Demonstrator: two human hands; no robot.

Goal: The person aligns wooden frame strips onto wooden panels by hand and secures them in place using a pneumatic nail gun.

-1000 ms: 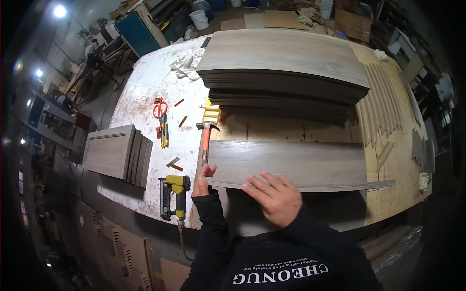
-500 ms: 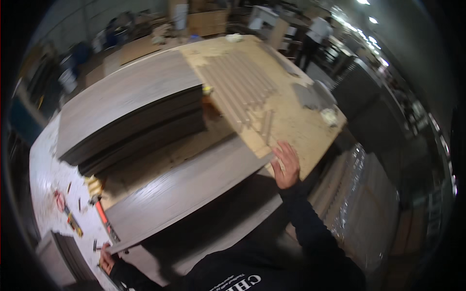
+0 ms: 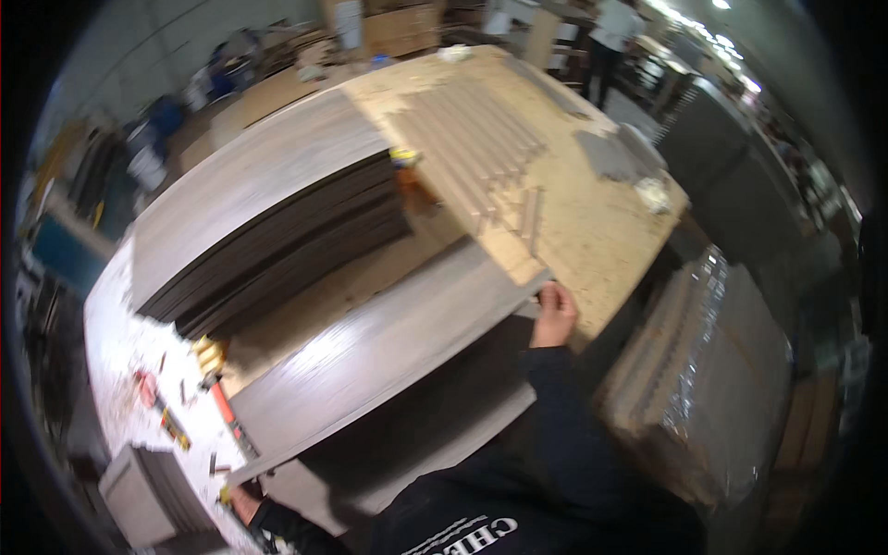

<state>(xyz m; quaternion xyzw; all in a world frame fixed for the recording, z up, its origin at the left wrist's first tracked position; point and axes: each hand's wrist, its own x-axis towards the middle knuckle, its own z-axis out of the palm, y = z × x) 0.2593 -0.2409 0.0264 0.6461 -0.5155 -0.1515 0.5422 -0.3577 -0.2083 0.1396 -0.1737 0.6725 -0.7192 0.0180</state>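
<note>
A long grey-brown wood panel (image 3: pixel 388 347) lies across the near side of the workbench, tilted in my view. My right hand (image 3: pixel 557 316) closes its fingers on the panel's right end, at the near corner. At the near left corner, my left hand (image 3: pixel 246 505) grips the other end; its fingers are partly hidden by the panel. Beneath the panel's near edge shows a dark surface (image 3: pixel 416 412) with a pale lower edge. Behind it stands a tall stack of similar panels (image 3: pixel 268 185).
Narrow wood strips (image 3: pixel 467 139) lie in rows on the bench. A red-handled tool (image 3: pixel 227 412) and red-yellow pliers (image 3: pixel 162 412) lie at the left. Small panels (image 3: pixel 153 499) stand near left. A plastic-wrapped stack (image 3: pixel 703 379) stands right; a person (image 3: pixel 612 42) is far off.
My right hand has gone from spread fingers on the panel's end to a closed grip on its corner. The whole view has shifted, with the bench lying slightly farther right.
</note>
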